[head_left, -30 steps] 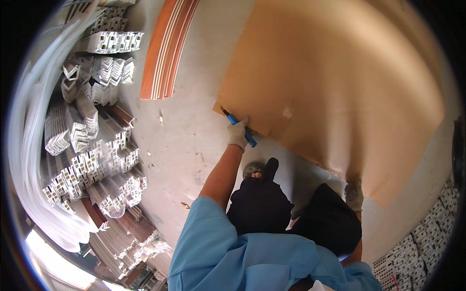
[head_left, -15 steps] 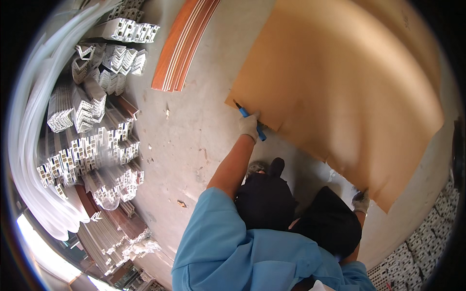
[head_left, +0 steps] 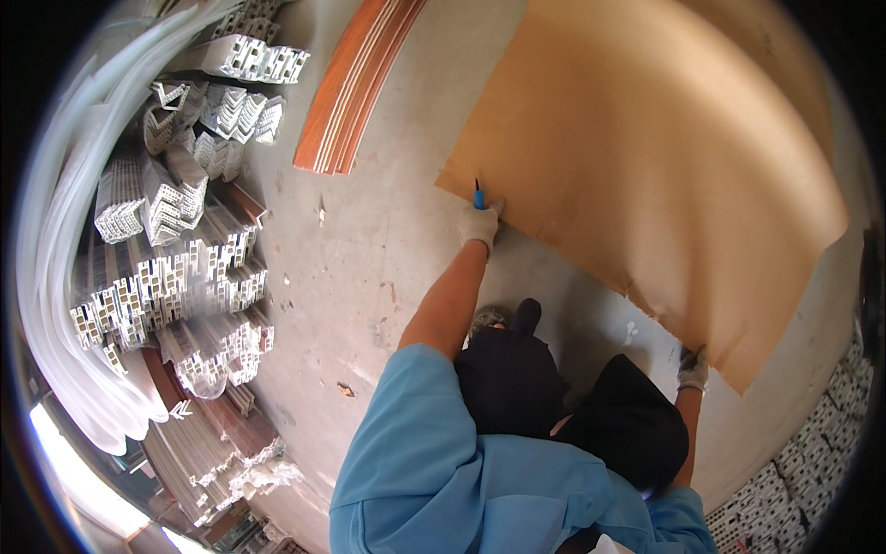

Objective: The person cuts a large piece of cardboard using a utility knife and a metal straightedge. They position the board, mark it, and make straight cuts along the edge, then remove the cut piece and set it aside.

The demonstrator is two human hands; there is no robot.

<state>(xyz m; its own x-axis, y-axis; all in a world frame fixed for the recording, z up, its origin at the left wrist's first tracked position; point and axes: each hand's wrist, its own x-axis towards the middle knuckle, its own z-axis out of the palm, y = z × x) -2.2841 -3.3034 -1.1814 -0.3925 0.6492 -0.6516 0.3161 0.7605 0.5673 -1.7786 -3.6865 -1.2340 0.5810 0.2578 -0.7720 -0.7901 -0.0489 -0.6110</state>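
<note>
A large sheet of brown paper (head_left: 600, 157) spreads over the floor ahead and to the right, its near edge slightly ragged. My left hand (head_left: 480, 224), in a pale glove, is closed around a blue utility knife (head_left: 479, 198) by the sheet's near left corner. The knife's dark, narrow tip points away from me; the rest of its handle is hidden in the hand. Farther right, my right hand (head_left: 693, 371), gloved in pale and dark grey, grips the paper's near edge close to its right corner. Its fingertips are partly hidden at the edge.
Reddish-brown strips (head_left: 346, 111) lie on the grey concrete floor (head_left: 360, 268) ahead. White hollow profiles (head_left: 166, 282) are stacked at left beside long translucent plastic wrap (head_left: 46, 249). More profile ends (head_left: 771, 503) fill the lower right. My dark-clad knees (head_left: 508, 383) are close to the sheet.
The knife has swung from a leftward slant to nearly straight ahead, and my left hand has shifted slightly right and away. My right hand has moved a little farther away with the paper's edge.
</note>
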